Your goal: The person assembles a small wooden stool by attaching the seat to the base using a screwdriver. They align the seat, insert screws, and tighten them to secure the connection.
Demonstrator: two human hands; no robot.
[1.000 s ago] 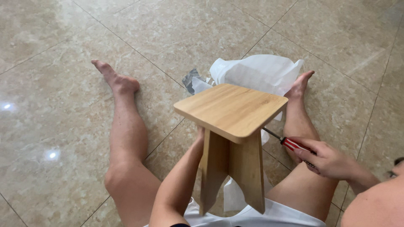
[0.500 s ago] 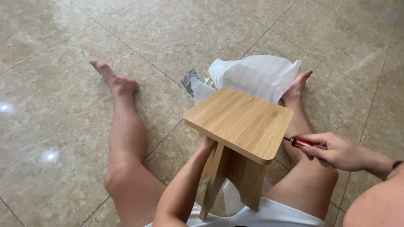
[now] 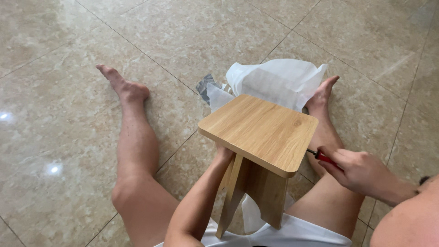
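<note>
Head camera is looking down at a person sitting on a tiled floor (image 3: pixel 68 137) with legs spread, working on a small wooden stool (image 3: pixel 260 132) that is standing between the thighs, close to the body. By the look of it the stool is already largely put together: the flat seat is sitting on top and at least two leg panels are joined beneath it, so the bulk of the build seems done and what is left appears to be fastening or checking underneath. The left hand (image 3: pixel 224 155) is reaching up under the seat's near edge, and its fingers are mostly hidden there, so its grip cannot be told. The right hand (image 3: pixel 361 171) is closing around a red-handled screwdriver (image 3: pixel 322 157), whose tip is disappearing behind the seat's right edge. White wrapping (image 3: pixel 274 80) is lying on the floor just behind the stool, between the feet. Any screws or joints under the seat are out of sight, and the far legs are blocked by the near panels.
</note>
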